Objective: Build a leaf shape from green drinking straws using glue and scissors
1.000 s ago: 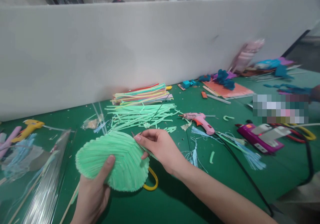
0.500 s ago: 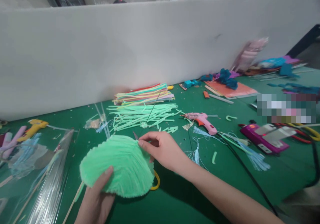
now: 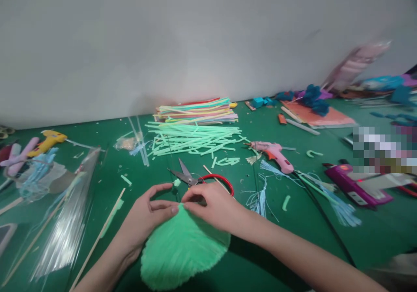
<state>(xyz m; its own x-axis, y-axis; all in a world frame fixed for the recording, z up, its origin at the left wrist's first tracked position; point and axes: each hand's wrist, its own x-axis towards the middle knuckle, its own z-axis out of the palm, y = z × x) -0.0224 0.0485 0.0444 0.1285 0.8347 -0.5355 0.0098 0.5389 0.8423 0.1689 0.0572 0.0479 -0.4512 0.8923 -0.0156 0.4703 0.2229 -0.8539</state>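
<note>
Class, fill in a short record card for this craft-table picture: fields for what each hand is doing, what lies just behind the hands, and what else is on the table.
Left hand: pinches the top edge of the green fan-shaped piece
Right hand: pinches the same edge, fingertips close to the left hand's
Just behind the hands: scissors with red handles, blades open
Further back: loose green strips, stack of mixed-colour strips
To the right: pink glue gun
To the left: yellow glue gun
Surface: green table

Scissors (image 3: 192, 179) sit right ahead of my hands, straws (image 3: 192, 139) piled beyond. Bare mat (image 3: 260, 257) on the right's my open lane.
</note>
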